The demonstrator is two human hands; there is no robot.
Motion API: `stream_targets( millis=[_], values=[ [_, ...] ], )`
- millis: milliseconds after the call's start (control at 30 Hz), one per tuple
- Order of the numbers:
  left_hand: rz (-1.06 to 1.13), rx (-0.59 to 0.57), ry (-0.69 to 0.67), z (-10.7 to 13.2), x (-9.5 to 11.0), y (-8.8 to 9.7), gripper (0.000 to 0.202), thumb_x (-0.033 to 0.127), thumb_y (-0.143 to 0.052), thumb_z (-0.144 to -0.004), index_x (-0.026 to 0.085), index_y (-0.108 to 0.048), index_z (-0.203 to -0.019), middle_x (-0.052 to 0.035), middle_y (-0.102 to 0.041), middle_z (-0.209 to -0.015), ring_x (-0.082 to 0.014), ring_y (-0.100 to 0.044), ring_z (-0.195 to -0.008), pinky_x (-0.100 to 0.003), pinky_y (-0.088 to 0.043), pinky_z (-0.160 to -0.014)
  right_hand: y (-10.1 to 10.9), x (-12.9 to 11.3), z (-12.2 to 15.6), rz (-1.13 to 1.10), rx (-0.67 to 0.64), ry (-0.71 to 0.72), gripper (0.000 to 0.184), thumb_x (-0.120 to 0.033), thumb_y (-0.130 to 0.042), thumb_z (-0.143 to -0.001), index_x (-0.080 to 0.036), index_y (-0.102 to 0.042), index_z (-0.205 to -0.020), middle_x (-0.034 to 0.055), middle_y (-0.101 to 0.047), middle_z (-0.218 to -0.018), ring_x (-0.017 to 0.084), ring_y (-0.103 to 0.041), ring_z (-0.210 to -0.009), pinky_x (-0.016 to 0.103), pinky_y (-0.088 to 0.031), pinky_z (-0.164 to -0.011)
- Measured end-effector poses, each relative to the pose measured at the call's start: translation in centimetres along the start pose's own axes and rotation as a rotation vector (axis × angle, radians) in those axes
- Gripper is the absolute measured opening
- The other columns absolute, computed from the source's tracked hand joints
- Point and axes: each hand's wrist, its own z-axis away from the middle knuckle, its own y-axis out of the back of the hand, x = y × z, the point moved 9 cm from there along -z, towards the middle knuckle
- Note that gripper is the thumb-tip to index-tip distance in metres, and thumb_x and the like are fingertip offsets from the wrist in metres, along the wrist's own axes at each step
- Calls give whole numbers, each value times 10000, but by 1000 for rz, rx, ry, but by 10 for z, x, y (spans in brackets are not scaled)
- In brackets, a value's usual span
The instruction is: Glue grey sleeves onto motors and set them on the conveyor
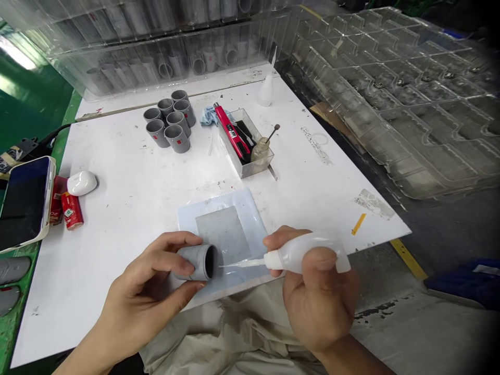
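Grey tube (200, 260), pinched in the left hand (142, 286) near the six-o'clock edge of the worktop (125, 198), opens toward three o'clock, apparently to face the nozzle bottle (299, 250) clasped by the right hand (318, 304).

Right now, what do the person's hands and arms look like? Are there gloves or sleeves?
The left hand and right hand are bare, with no gloves. I see no rings on the fingers. No sleeves, watches, cables or markings show on the left forearm or right forearm.
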Motion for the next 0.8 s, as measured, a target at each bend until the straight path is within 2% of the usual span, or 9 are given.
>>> stream_targets(
  millis=[67, 200, 333, 800],
  values=[
    [1, 10, 7, 0, 0, 0, 310, 50, -720, -971, 347, -704, -1059, -15, -687, -1318, -196, -660, -1250, -238, -586, -900, -3, 1, 0, -9, -44, -12, 345, -497, -624, -1072, -267, -845, -942, 41, -727, -714, 202, -643, -589, 337, -502, -521],
    [-13, -4, 11, 0, -3, -1, 420, 47, -712, -977, 377, -685, -1236, -16, -652, -1292, -165, -663, -1249, -200, -588, -962, -10, 3, 0, -7, -97, -55, 320, -459, -627, -1083, -257, -837, -950, 6, -665, -654, 168, -621, -600, 297, -513, -565],
    [-69, -17, -7, 0, -3, -2, 419, 20, -671, -981, 371, -685, -1210, -9, -641, -1299, -154, -668, -1257, -192, -586, -985, -16, 7, 0, -10, -122, -100, 307, -457, -649, -1076, -258, -832, -931, -7, -651, -646, 153, -613, -606, 279, -508, -579],
    [-183, -39, -1, -2, -1, -3, 435, 16, -646, -962, 382, -699, -1192, 1, -671, -1285, -160, -687, -1246, -208, -580, -967, -16, 15, -1, 20, -118, -107, 363, -490, -645, -1074, -243, -825, -878, -8, -698, -693, 112, -608, -610, 238, -484, -591]
  ],
)
